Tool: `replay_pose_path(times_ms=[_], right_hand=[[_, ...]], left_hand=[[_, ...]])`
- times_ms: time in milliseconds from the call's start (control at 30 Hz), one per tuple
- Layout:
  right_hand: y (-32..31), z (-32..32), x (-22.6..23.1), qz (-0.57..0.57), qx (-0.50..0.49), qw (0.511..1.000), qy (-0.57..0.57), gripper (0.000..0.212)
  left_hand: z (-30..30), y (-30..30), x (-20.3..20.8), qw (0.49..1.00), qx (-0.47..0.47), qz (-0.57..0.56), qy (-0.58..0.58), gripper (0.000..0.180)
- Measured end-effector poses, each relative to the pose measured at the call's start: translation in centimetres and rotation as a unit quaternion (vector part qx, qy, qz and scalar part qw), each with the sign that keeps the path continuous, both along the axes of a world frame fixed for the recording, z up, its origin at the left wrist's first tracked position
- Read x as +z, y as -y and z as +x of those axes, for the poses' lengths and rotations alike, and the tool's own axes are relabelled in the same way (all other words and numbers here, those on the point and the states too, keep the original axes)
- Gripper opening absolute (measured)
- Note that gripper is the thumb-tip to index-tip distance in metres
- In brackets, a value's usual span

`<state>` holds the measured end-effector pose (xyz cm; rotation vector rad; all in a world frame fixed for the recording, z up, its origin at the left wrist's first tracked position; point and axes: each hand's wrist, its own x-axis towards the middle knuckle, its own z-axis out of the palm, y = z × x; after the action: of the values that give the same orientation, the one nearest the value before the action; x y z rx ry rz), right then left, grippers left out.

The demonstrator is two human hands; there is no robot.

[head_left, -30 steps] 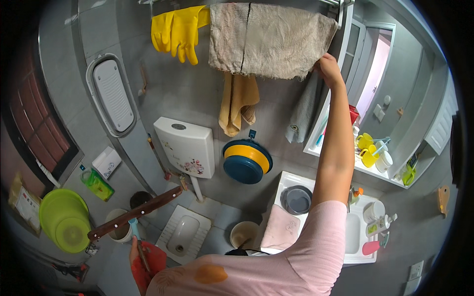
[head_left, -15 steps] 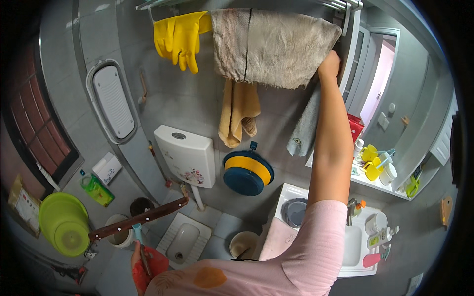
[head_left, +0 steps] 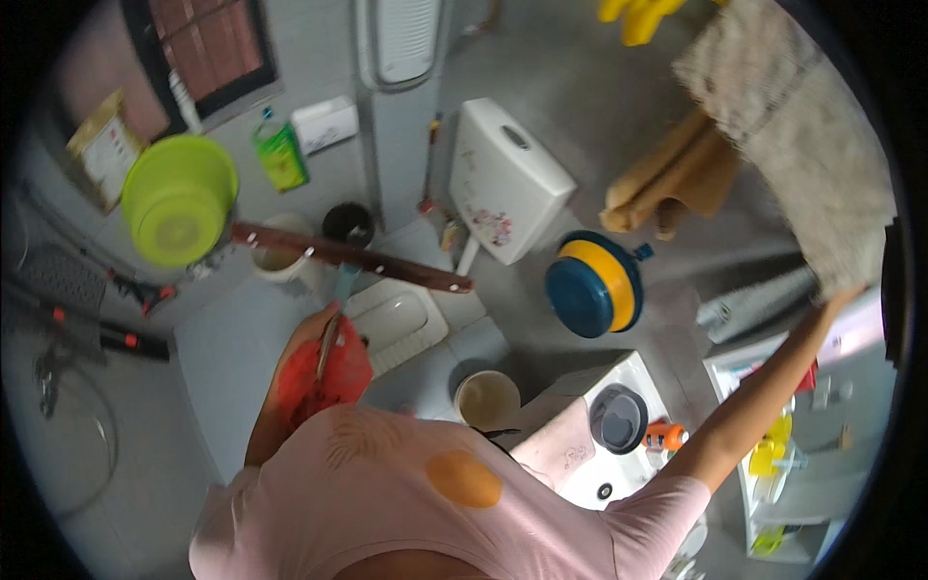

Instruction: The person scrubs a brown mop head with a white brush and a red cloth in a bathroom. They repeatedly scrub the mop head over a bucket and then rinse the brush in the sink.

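Observation:
My left hand (head_left: 324, 333) is closed around the handle of a floor tool. A light-blue socket joins the handle to a long brown bar (head_left: 358, 256) with white studs. Red material, perhaps a cloth or bag (head_left: 338, 372), bunches at that hand and covers part of it. On the far right, my right arm is stretched out, and my right hand (head_left: 843, 297) is closed at the end of a worn beige towel (head_left: 793, 116). Blur and the towel partly hide those fingers. A grey cloth (head_left: 759, 302) hangs beside the towel, and a tan cloth (head_left: 677, 179) hangs below it.
Left of the brown bar are a green basin (head_left: 179, 198) and a green bottle (head_left: 280, 153). A white cistern (head_left: 507, 184) hangs above the squat toilet (head_left: 401, 319). Blue-and-yellow basins (head_left: 594, 285) hang on the wall. A bucket (head_left: 486, 401) stands by the sink counter (head_left: 633, 387).
The view has swung left and tilted, so the towel and my right arm now lie at the right edge. My left hand and the brown bar show higher. Both hands keep their holds.

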<state>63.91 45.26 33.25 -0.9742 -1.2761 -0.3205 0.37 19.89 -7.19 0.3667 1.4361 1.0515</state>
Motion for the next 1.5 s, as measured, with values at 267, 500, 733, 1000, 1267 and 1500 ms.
replay_pose_path(times_ms=[267, 500, 733, 1000, 1267, 1500], right_hand=[[0.9, -6.3, -13.9, -0.120, 0.265, 0.916, -0.277, 0.021], [8.0, -24.4, -22.4, -0.404, 0.346, 0.846, -0.021, 0.029], [10.9, -42.4, -30.9, -0.588, 0.596, 0.537, -0.103, 0.041], [14.9, -59.2, -41.3, -0.670, 0.535, 0.446, -0.258, 0.021], [13.0, -69.1, -50.2, -0.679, 0.454, 0.537, -0.212, 0.038], [6.6, -74.9, -61.5, -0.651, 0.388, 0.630, -0.169, 0.028]], left_hand=[[-3.6, 2.6, -2.1, 0.996, -0.022, -0.018, -0.080, 0.049], [-7.1, 2.0, -2.9, 0.998, -0.007, -0.035, -0.061, 0.047], [-14.1, -0.9, -5.7, 0.997, -0.044, -0.025, 0.062, 0.049], [-23.7, -6.0, -10.6, 0.981, -0.076, -0.079, 0.160, 0.035], [-27.9, -12.4, -14.4, 0.976, -0.067, -0.080, 0.192, 0.035], [-29.3, -16.6, -24.0, 0.974, -0.066, -0.057, 0.209, 0.035]])
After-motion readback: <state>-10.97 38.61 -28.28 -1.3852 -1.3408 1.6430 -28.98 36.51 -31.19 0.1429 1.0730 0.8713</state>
